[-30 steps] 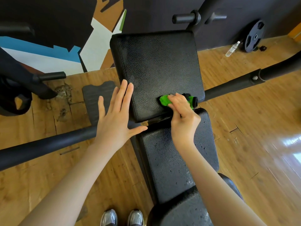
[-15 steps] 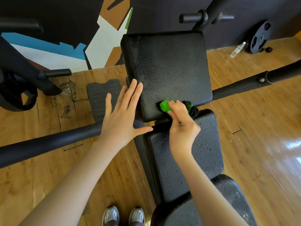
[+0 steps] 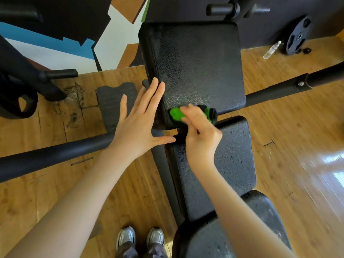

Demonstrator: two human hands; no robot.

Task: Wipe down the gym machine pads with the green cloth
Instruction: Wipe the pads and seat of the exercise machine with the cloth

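Wooden floor (image 3: 55, 183) below; right hand (image 3: 202, 135) pinches green cloth (image 3: 176, 114) at back pad's (image 3: 197, 67) near edge, left hand (image 3: 138, 125) spread flat beside; best press firmly, overlapping strokes.

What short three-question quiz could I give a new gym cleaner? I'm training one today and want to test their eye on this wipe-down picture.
1. True or false: the left hand grips the green cloth.
2. Which part of the large black textured upper pad is the cloth on? A) far edge B) near edge C) centre
3. Fill in: beside the round black weight plate leaning by the wall, a clear plastic ____ lies on the wooden floor.

Key: 1 false, the right hand holds it while the left rests flat on the pad's side edge; 2 B; 3 bottle.
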